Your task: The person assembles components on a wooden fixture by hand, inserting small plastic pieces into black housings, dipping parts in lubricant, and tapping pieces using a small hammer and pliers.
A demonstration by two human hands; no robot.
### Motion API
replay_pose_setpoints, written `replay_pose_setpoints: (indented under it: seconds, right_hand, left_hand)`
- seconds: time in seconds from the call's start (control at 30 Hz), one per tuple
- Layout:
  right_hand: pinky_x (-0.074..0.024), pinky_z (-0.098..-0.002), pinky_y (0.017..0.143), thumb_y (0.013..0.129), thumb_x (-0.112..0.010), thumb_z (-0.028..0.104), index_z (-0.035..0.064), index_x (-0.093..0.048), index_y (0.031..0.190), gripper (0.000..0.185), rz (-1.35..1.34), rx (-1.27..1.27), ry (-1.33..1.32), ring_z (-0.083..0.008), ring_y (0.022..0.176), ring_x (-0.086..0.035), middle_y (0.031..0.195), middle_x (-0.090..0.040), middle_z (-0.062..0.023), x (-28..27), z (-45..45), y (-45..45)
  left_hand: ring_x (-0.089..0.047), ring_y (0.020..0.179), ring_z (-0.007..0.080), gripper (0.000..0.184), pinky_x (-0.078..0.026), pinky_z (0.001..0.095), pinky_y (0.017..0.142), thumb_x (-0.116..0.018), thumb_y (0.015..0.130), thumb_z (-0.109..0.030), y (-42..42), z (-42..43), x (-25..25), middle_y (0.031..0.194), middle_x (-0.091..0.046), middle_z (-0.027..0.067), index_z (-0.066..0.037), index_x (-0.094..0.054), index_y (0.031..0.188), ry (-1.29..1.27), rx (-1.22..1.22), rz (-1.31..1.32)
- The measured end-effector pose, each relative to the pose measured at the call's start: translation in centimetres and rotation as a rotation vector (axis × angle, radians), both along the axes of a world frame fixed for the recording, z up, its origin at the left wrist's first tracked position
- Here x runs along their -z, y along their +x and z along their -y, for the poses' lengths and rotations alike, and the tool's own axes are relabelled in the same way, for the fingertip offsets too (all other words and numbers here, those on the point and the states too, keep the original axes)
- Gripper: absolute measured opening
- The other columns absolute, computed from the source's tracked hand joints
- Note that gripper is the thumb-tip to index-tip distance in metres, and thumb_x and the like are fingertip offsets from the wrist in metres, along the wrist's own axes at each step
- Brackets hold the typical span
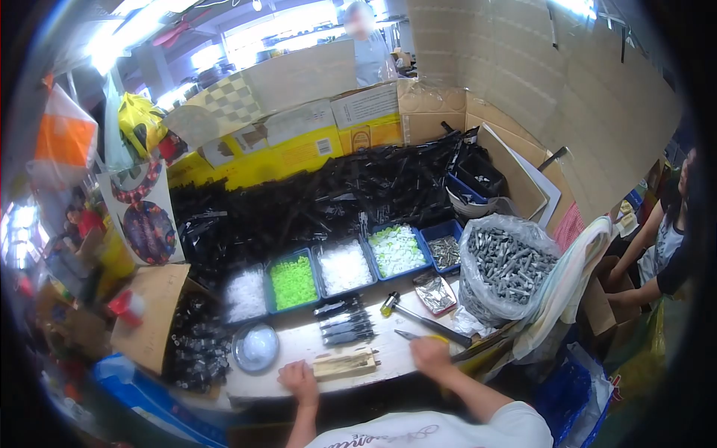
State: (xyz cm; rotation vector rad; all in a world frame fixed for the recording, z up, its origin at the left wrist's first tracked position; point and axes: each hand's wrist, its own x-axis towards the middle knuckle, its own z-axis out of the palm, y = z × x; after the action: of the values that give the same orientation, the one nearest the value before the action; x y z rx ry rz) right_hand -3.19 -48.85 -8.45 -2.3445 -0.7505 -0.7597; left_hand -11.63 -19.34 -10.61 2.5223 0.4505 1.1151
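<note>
On the white work surface (254, 384), my left hand (299, 379) rests with its fingers curled at the left end of a wooden block (343, 364); what it holds, if anything, is hidden. My right hand (431, 356) is closed around a yellow-handled pointed tool (407, 335), whose tip points left. Just above that tool lies a hammer (426, 319) with a black handle. A row of dark parts (345, 322) sits behind the block. Left of them is a round dish (256, 349) with whitish contents.
Blue trays hold green pieces (293, 282), white pieces (344, 266) and mixed pieces (396, 251). A bag of grey parts (508, 261) stands at the right. Black parts (299, 201) are heaped behind. One person (665, 246) is at the right, another (372, 56) beyond the cardboard.
</note>
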Motion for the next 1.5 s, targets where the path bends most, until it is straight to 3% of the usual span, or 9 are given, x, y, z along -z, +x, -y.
replay_pose_setpoints:
  seconds: [0.5, 0.67, 0.87, 0.93, 1.07, 1.1, 1.17, 1.37, 1.5]
  right_hand:
    - [-0.0422, -0.0349, 0.050, 0.074, -0.056, 0.008, 0.0097, -0.050, 0.065, 0.011, -0.013, -0.010, 0.014, -0.0239, 0.053, -0.053, 0.059, -0.047, -0.0069, 0.2, 0.0, 0.2]
    - [-0.0391, -0.0373, 0.048, 0.076, -0.055, 0.008, 0.0081, -0.051, 0.065, 0.011, -0.021, -0.050, 0.096, -0.0247, 0.054, -0.053, 0.057, -0.048, -0.0082, -2.3, -1.6, 0.3]
    - [-0.0416, -0.0353, 0.049, 0.075, -0.056, 0.011, 0.0063, -0.056, 0.070, 0.007, -0.077, -0.191, 0.109, -0.0265, 0.052, -0.051, 0.062, -0.053, -0.0082, -5.8, -8.8, -0.1]
    - [-0.0442, -0.0346, 0.058, 0.078, -0.053, 0.014, 0.0068, -0.055, 0.077, 0.007, -0.257, -0.203, 0.016, -0.0240, 0.063, -0.055, 0.071, -0.055, -0.0095, -4.4, -10.2, 0.1]
    - [-0.0417, -0.0365, 0.079, 0.085, -0.044, 0.019, 0.0065, -0.051, 0.096, 0.018, 0.213, -0.006, -1.193, -0.0195, 0.092, -0.053, 0.097, -0.053, -0.0130, -1.9, -13.4, 1.9]
    - [-0.0417, -0.0365, 0.079, 0.085, -0.044, 0.019, 0.0065, -0.051, 0.096, 0.018, 0.213, -0.004, -1.195, -0.0195, 0.092, -0.053, 0.097, -0.053, -0.0130, -1.1, -13.6, 2.2]
    - [-0.0422, -0.0358, 0.080, 0.085, -0.046, 0.021, 0.0064, -0.055, 0.095, 0.020, 0.168, -0.391, 0.020, -0.0207, 0.093, -0.054, 0.098, -0.056, -0.0116, 0.7, -14.0, 2.2]
    - [-0.0420, -0.0358, 0.081, 0.086, -0.047, 0.022, 0.0071, -0.057, 0.093, 0.020, -0.048, -0.439, -0.179, -0.0209, 0.094, -0.054, 0.099, -0.057, -0.0108, -2.8, -14.5, 0.9]
    - [-0.0419, -0.0358, 0.082, 0.086, -0.047, 0.022, 0.0076, -0.059, 0.092, 0.020, -0.217, -0.462, -0.333, -0.0211, 0.095, -0.054, 0.099, -0.058, -0.0102, -6.0, -15.3, -0.1]
  left_hand:
    - [-0.048, 0.084, 0.0245, 0.009, -0.034, 0.0385, 0.078, -0.058, 0.076, -0.006, -0.2, 0.3, -0.5, 0.082, -0.055, 0.0063, -0.006, -0.062, 0.083, -0.042, -0.043, -0.015]
    - [-0.048, 0.090, 0.0256, 0.014, -0.033, 0.0379, 0.084, -0.057, 0.078, -0.007, 0.0, 2.5, -4.4, 0.088, -0.055, 0.0097, -0.002, -0.061, 0.091, -0.112, -0.032, 0.120]
    - [-0.050, 0.092, 0.0280, 0.023, -0.037, 0.0390, 0.080, -0.059, 0.075, -0.003, 2.1, 10.3, -10.9, 0.096, -0.053, 0.0133, -0.001, -0.059, 0.097, -0.095, 0.490, 0.320]
    - [-0.051, 0.092, 0.0277, 0.024, -0.036, 0.0396, 0.082, -0.062, 0.073, -0.004, 3.0, 12.6, -11.0, 0.097, -0.054, 0.0138, -0.002, -0.061, 0.097, -0.118, 0.680, 0.360]
    - [-0.050, 0.095, 0.0285, 0.028, -0.034, 0.0402, 0.086, -0.063, 0.072, -0.007, 3.4, 13.7, -10.7, 0.098, -0.054, 0.0140, -0.004, -0.061, 0.100, -0.148, 0.672, 0.352]
    - [-0.050, 0.095, 0.0285, 0.028, -0.034, 0.0402, 0.086, -0.063, 0.072, -0.007, 3.2, 13.9, -11.2, 0.098, -0.054, 0.0140, -0.004, -0.061, 0.100, -0.150, 0.674, 0.354]
    - [-0.049, 0.094, 0.0285, 0.025, -0.034, 0.0401, 0.086, -0.062, 0.075, -0.008, 2.8, 14.1, -12.5, 0.099, -0.053, 0.0131, -0.004, -0.062, 0.099, -0.052, 0.643, 0.292]
    - [-0.046, 0.090, 0.0281, 0.024, -0.033, 0.0393, 0.083, -0.064, 0.074, -0.011, 4.8, 10.4, -12.9, 0.100, -0.052, 0.0122, -0.005, -0.063, 0.096, -0.175, 0.460, 0.279]
    - [-0.047, 0.095, 0.0279, 0.025, -0.032, 0.0379, 0.085, -0.065, 0.073, -0.014, 4.0, 11.7, -13.8, 0.101, -0.052, 0.0122, -0.006, -0.064, 0.097, -0.144, 0.526, 0.277]
